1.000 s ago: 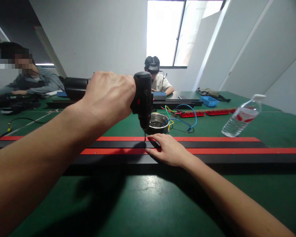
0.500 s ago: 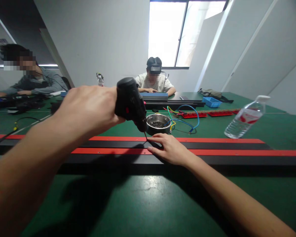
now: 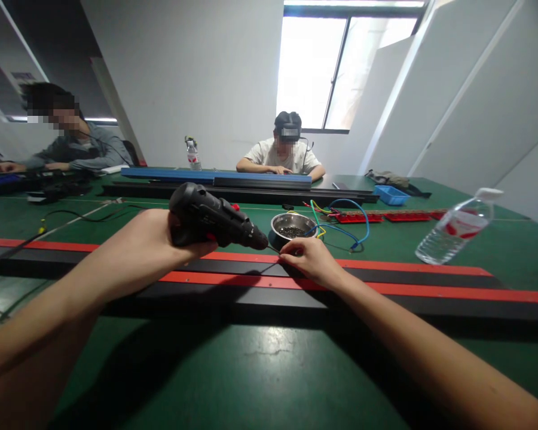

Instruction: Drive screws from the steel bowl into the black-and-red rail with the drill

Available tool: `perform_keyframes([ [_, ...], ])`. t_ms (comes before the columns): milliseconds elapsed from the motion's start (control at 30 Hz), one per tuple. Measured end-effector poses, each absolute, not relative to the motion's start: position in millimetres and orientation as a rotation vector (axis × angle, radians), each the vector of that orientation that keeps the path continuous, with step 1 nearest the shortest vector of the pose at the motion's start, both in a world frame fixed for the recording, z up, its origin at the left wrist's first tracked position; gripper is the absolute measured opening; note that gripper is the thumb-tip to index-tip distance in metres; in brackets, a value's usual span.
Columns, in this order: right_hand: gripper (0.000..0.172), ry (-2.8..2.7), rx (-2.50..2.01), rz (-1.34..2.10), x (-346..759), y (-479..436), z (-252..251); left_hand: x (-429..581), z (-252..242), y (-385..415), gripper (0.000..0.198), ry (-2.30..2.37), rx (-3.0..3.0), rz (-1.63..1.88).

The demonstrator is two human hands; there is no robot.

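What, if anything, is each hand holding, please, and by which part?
The left hand holds the power drill by its handle. The right hand has its fingertips at the tip of the bit; whether they pinch anything cannot be told.

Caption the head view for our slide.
Left hand grips a drill, its bit pointing toward the right hand, above red-striped bars.

1. Near bottle [image 3: 439, 246] on the right: red-and-white label [image 3: 464, 226], lettering too blurred for me to read.
2. Far bottle [image 3: 192, 150]: red-marked label [image 3: 193, 159], too small from here.
3. Drill [image 3: 206, 216]: pale marks [image 3: 251, 232] up front, illegible.
4. Sign [image 3: 23, 77], far left: I can't make out a word.
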State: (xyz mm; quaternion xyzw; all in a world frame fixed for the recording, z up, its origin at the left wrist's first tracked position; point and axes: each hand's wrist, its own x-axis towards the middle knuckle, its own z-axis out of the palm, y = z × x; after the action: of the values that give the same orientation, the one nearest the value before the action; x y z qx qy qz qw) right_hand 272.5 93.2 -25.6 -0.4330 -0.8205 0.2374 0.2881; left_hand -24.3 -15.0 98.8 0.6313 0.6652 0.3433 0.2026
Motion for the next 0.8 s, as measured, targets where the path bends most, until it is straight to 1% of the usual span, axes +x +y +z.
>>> perform_keyframes([
  [100, 0.016, -2.11, -1.154, 0.764, 279, 101, -19, -30, 91, -7, 0.039, 1.848, 1.845, 0.852],
  [200, 0.02, -2.029, -1.192, 0.798, 290, 119, -13, -28, 77, 1, 0.041, 1.835, 1.672, 1.023],
  [300, 0.022, -1.984, -1.38, 0.661, 300, 146, -11, -19, 59, 7, 0.034, 1.579, 1.307, 1.158],
  [467, 0.019, -2.067, -1.699, 0.323, 295, 190, -8, -3, 32, 13, 0.015, 1.162, 0.706, 1.156],
  [567, 0.017, -2.101, -1.781, 0.237, 283, 210, -11, 3, 19, 14, 0.011, 1.057, 0.568, 1.163],
  [667, 0.022, -2.128, -1.866, 0.179, 270, 223, -15, 5, 12, 15, 0.006, 1.009, 0.539, 1.233],
  [800, 0.024, -2.248, -1.893, 0.237, 259, 230, -22, 6, 11, 15, 0.009, 0.966, 0.529, 1.254],
])
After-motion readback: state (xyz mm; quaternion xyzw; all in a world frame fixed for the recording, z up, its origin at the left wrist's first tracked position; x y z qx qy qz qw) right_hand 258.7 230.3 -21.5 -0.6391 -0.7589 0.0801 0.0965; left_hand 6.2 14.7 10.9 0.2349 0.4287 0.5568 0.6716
